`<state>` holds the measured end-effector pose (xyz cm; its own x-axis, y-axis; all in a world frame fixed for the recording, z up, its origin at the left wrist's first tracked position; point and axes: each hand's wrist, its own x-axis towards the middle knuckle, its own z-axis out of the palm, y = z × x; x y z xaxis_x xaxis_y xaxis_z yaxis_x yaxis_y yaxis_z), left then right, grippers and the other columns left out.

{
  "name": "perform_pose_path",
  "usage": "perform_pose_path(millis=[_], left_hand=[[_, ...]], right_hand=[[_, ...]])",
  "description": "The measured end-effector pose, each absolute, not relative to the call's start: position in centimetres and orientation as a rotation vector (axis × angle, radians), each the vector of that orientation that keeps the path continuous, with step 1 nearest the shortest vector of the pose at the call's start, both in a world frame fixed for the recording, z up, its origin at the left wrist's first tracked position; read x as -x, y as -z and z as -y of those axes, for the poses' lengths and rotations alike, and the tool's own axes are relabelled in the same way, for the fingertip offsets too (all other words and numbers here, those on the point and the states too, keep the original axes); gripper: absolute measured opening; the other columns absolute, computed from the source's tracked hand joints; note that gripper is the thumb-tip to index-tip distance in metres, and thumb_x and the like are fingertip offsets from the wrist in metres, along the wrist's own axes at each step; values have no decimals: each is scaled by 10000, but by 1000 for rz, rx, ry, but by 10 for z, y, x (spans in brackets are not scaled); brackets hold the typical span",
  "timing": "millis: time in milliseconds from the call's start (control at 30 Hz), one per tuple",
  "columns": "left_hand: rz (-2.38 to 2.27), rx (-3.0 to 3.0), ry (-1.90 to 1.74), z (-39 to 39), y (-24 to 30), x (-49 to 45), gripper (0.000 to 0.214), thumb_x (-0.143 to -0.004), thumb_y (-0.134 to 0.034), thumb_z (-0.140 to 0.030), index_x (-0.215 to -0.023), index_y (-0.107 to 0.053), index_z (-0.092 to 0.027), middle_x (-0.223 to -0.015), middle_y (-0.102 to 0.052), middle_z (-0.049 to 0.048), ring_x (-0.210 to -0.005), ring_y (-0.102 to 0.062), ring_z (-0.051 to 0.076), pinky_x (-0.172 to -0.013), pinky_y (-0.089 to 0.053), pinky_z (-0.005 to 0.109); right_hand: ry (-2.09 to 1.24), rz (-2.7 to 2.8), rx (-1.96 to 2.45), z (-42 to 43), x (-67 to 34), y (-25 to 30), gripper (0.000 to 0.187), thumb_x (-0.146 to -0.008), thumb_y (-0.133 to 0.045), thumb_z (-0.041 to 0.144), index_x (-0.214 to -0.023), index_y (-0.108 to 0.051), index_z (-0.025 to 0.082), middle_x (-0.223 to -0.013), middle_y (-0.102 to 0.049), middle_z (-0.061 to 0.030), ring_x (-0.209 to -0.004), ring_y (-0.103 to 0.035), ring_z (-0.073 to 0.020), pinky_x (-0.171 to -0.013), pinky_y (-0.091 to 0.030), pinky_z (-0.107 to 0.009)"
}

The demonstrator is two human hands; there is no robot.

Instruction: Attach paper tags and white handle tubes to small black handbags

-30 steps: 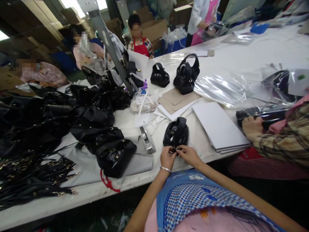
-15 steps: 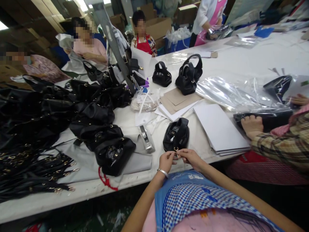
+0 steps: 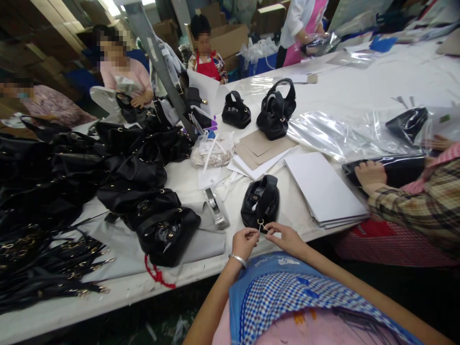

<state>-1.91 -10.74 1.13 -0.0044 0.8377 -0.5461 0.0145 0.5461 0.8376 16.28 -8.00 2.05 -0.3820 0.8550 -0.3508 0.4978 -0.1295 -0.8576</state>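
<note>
- Small black rounded handbag [image 3: 264, 201], soft and leather-like, with a wide arched handle; upright on the long white table [image 3: 413, 81], near its front edge, directly ahead of the wearer.
- Broad heap of slouched black bags [image 3: 75, 167], smooth-skinned with gold fittings, crowding the left side.
- Blue apron with a blue-and-white checked panel [image 3: 273, 287], white print near its top too small to read.
- Glossy, wrinkled clear plastic film [image 3: 319, 132], spread over the table's right half.
- Grey metal-looking pole [image 3: 158, 62], slanting across the view and hiding part of the goods behind.
- Tangle of thin black straps with gold clasps [image 3: 46, 273], along the front edge at left.
- Stack of flat white rectangular boards [image 3: 325, 187], to the right of the handbag.
- Shiny black wrapped item [image 3: 402, 171], under a co-worker's hand [image 3: 372, 176] and plaid sleeve [image 3: 424, 206].
- Flat brown cardboard sheets [image 3: 264, 146], behind the handbag, over white paper.
- Long silver metallic object [image 3: 215, 208], just left of the handbag.
- Left hand [image 3: 246, 242], thumb and finger pinched together on one strand of thin white string [image 3: 265, 228].
- Right hand [image 3: 285, 237], fingertips likewise closed on the other strand.
- Silver bracelet [image 3: 238, 260], on the left wrist.
- Small round gold ring [image 3: 260, 222], on the handbag's near side, at the meeting point of both strands.
</note>
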Motion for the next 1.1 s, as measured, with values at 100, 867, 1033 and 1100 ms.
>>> perform_pose_path(millis=[100, 867, 1033, 1100], left_hand=[[-1501, -1001, -704, 111, -20, 27, 154, -739, -613, -295, -774, -667, -155, -667, -633, 21, -599, -589, 122, -503, -515, 210], [-1249, -781, -907, 85, -42, 2, 323, -709, -702, -363, -896, -669, -101, -793, -708, 93, -730, -686, 189, -660, -564, 280], [-1265, -890, -922, 89, -42, 0, 297, -750, -655, -387, -893, -660, -127, -734, -656, 42, -669, -623, 137, -580, -525, 228], [-1289, -954, -917, 90, -42, 0, 268, -760, -645, -376, -861, -670, -129, -739, -644, 34, -630, -587, 110, -596, -510, 220]], right_hand=[[-1427, 2029, 1472, 83, -172, -19, 177, -729, -634, 240, -904, -646, 222, -875, -672, -35, -919, -592, -221, -900, -419, -367], [-1342, 1695, 1482, 82, -187, -24, 197, -835, -549, 393, -846, -645, 221, -860, -664, -32, -791, -605, -190, -768, -477, -309], [-1121, 1558, 1507, 82, -183, -27, 196, -761, -653, 405, -776, -684, 212, -1012, -616, -72, -980, -551, -239, -922, -401, -376], [-1330, 1333, 1501, 83, -180, -27, 229, -752, -669, 421, -801, -677, 198, -830, -622, -42, -810, -575, -200, -799, -452, -337]])
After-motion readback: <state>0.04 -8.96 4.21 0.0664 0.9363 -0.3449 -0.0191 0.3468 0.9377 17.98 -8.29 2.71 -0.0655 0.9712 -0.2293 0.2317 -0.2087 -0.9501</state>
